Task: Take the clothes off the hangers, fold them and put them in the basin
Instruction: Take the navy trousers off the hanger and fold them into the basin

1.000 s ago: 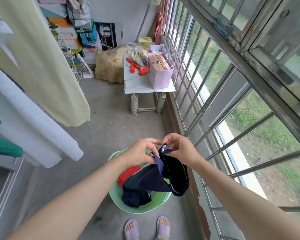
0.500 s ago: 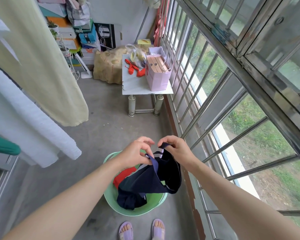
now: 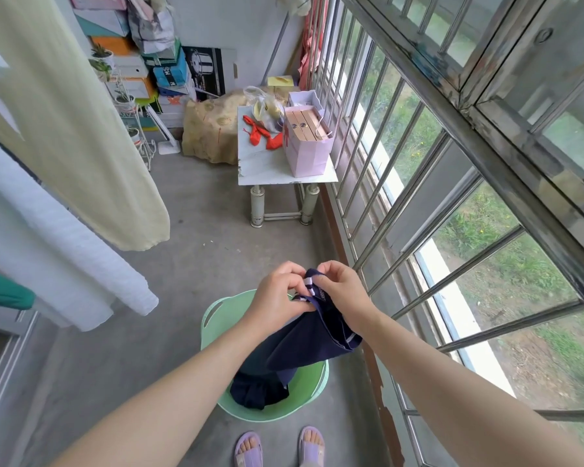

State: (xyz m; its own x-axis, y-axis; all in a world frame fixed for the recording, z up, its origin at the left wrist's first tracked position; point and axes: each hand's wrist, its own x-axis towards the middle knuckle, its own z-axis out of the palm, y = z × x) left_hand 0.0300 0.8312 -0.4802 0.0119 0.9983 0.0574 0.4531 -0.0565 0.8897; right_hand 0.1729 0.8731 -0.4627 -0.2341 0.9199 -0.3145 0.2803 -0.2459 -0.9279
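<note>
navy garment (image 3: 304, 345) hanging lengthwise, both hands pinching top

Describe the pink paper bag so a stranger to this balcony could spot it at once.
Follow the barred window to the small white table beside it. On the table's window side stands the pink paper bag, upright and open. Unlike the red cloth and clear plastic bag beside it, it holds flat tan boxes.

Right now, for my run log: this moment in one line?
left hand: pinches navy garment | right hand: pinches it too | garment's tail: in green basin
</note>
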